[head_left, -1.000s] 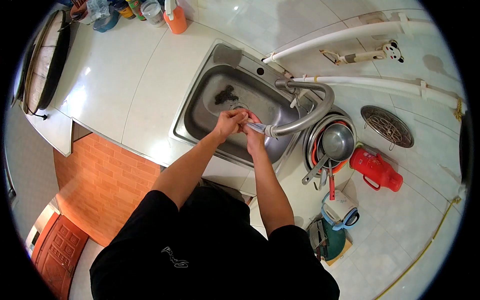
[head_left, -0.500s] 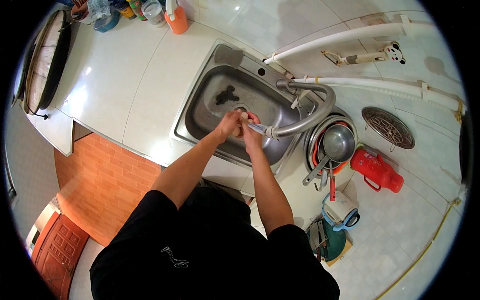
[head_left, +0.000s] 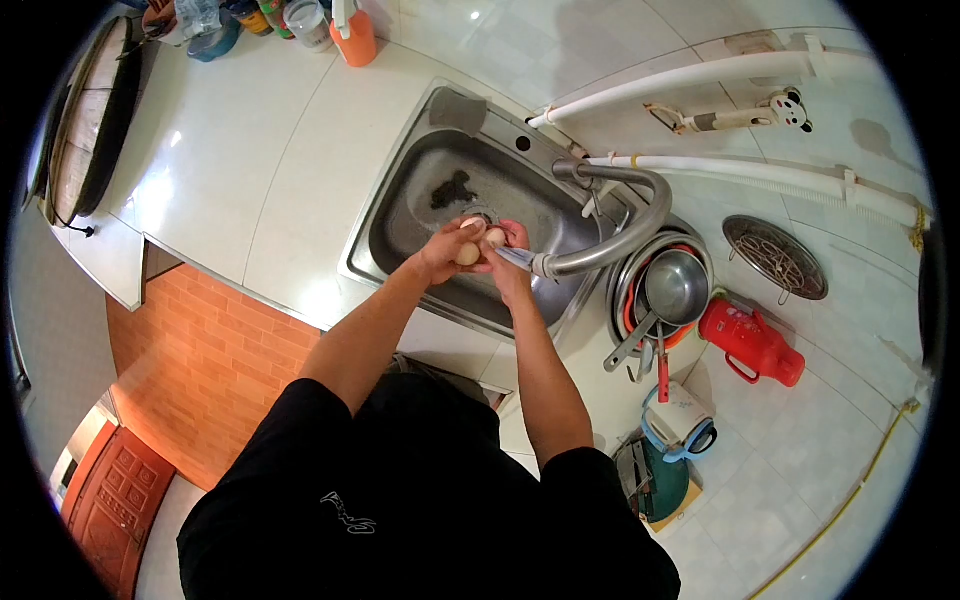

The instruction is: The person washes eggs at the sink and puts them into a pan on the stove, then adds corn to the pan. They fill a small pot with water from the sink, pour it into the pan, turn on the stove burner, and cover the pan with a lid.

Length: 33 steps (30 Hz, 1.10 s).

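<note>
Over the metal sink [head_left: 400,170], my left hand [head_left: 440,252] and my right hand [head_left: 513,275] meet below the tap [head_left: 640,215]. Both are closed around several pale eggs: one egg [head_left: 468,254] shows at the fingers of my left hand, and another egg [head_left: 495,238] sits between the two hands. My fingers partly cover the eggs, so which hand bears each one is hard to tell. Water [head_left: 515,257] runs from the spout onto my right hand. A dark, wet clump [head_left: 455,190] lies on the sink floor beyond my hands.
Right of the sink stand stacked basins with a metal saucepan [head_left: 678,287] on top. A red jug [head_left: 750,340] and a knife holder [head_left: 660,480] are farther right. An orange spray bottle [head_left: 353,42] and jars line the back left. White pipes [head_left: 700,75] run along the wall.
My left hand has shifted slightly left and turned, and the eggs show more plainly between my hands. My right hand stays under the running tap.
</note>
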Motion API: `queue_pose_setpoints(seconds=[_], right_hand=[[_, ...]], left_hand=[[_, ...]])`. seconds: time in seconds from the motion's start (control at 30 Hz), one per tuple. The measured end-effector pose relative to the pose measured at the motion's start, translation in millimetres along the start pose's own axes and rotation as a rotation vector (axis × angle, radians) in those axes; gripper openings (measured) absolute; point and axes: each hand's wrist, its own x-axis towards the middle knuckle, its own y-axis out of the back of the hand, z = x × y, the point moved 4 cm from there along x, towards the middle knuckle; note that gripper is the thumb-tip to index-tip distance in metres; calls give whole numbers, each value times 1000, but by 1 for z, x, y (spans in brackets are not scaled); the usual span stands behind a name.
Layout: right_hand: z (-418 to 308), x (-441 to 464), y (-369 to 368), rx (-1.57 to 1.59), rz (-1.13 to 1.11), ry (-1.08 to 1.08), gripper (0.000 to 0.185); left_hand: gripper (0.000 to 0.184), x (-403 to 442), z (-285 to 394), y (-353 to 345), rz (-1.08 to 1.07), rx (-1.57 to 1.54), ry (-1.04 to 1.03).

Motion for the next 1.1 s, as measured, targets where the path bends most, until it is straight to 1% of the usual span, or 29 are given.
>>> queue_pose_setpoints(seconds=[0.03,0.1,0.13,0.2,0.27,0.33,0.4,0.43,0.5,0.57,0.63,0.7,0.73,0.8,0.83,0.87,0.9,0.93,0.97,1.0,1.03,1.07,1.1], right_hand=[[2,2,2,0,0,0,43],[13,7,6,-47,-63,-121,50],[16,8,9,-48,-64,-120,50],[14,8,9,-159,-79,-41,47],[12,7,8,-152,-60,-22,45],[7,4,7,-146,-39,-4,43],[1,1,8,-169,51,0,42],[3,1,9,-170,52,1,42],[13,4,12,-21,7,18,42],[19,7,13,-45,-27,26,43],[21,8,14,-70,-59,36,45],[9,3,14,-363,-35,228,47],[10,4,13,-364,-34,228,47],[16,4,13,-230,19,201,46],[18,3,13,-230,19,201,46],[15,-1,12,-130,37,148,45],[10,-4,9,-29,53,94,45],[2,-8,5,-30,53,95,45],[-7,-13,1,-97,93,75,44],[-12,-16,-1,-163,132,56,43],[-8,-17,-2,-165,133,56,43],[-1,-18,0,-207,167,80,41],[7,-19,3,-250,200,103,40]], left_hand=[[34,0,0,1,22,-22,6],[34,3,-4,6,43,-45,11],[33,6,-5,8,36,-35,-2],[32,8,-4,8,31,-24,-17],[30,9,-4,10,98,76,-20],[31,10,-5,8,97,96,-43],[31,11,-4,5,97,117,-66],[34,11,-3,4,105,134,-64],[36,12,-5,3,113,149,-62],[38,14,-8,3,39,192,-79],[38,20,-11,8,23,223,-60],[38,18,-7,2,5,252,-40],[36,17,-5,0,31,275,-31],[34,19,-4,3,58,299,-21],[30,24,-5,8,47,233,-5],[28,28,-7,11,36,166,11],[28,25,-4,6,35,165,11],[29,23,-2,2,90,133,12],[31,22,-2,0,145,101,14],[31,26,-5,2,144,101,15],[31,33,-10,4,139,6,19],[30,40,-16,7,134,-89,23],[30,45,-21,10,132,-89,23]])
